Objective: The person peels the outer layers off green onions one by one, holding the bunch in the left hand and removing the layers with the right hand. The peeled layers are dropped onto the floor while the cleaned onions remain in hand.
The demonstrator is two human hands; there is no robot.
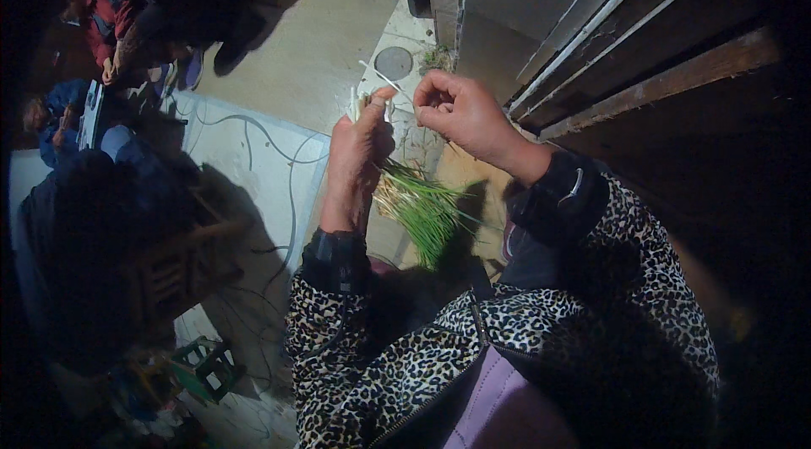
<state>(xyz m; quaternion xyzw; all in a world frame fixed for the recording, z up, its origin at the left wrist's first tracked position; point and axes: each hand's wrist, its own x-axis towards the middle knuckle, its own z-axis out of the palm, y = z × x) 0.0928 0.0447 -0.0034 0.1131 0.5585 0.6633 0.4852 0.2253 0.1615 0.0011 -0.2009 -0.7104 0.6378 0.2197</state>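
Note:
My left hand is closed round a bunch of green onions. The white root ends poke up above my thumb, and the long green leaves hang below the hand toward my lap. Close by on the right, my right hand is pinched, thumb against curled fingers. A thin white strand slants up and left from those fingertips, above the white ends of the bunch. It looks like a single stalk or a peeled strip; I cannot tell which. The two hands are a small gap apart.
People sit at the upper left. A dark wooden chair stands on my left, with a green crate below it. Loose cables cross the pale floor. Panels and a wooden beam rise at the right. A round cover lies ahead.

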